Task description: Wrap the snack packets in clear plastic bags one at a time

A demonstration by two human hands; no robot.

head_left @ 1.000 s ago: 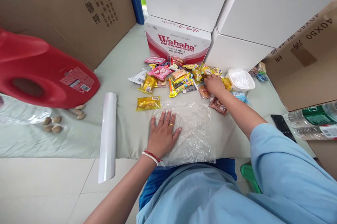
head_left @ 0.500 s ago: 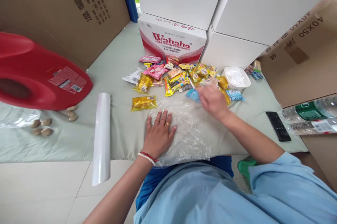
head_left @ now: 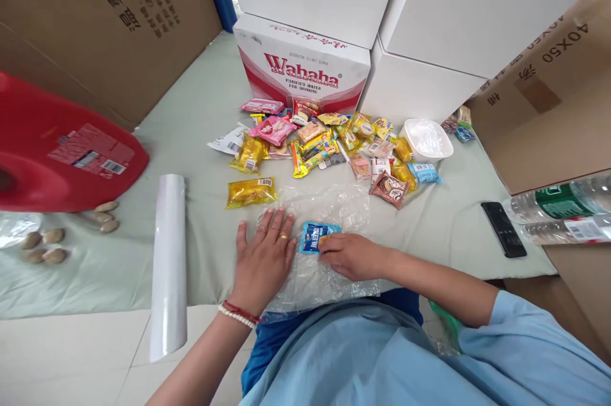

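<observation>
My right hand [head_left: 356,256] grips the right side of a small blue snack packet [head_left: 312,236], which is over a clear plastic bag [head_left: 329,282] spread at the table's front edge. My left hand [head_left: 265,253] lies flat with fingers spread, partly on the bag's left edge. Just beyond it is a yellow-wrapped snack [head_left: 251,193]. Further back sits a heap of wrapped snacks, among them a pink packet [head_left: 273,130], a yellow-wrapped bar [head_left: 315,154] and a brown packet [head_left: 390,188]. A light blue packet [head_left: 424,173] lies at the heap's right end.
A Wahaba-style water carton printed Wahaha [head_left: 305,69] stands behind the heap. At right are a white bowl [head_left: 427,140], a phone [head_left: 503,229] and plastic bottles [head_left: 563,202]. Leftward are a white roll [head_left: 169,266], a red jug [head_left: 71,139] and several brown stone-like pieces [head_left: 54,236].
My right hand has come back from the heap towards me, bringing the blue packet over the bag. The brown packet is now uncovered. My left hand stays spread flat; the view has shifted slightly.
</observation>
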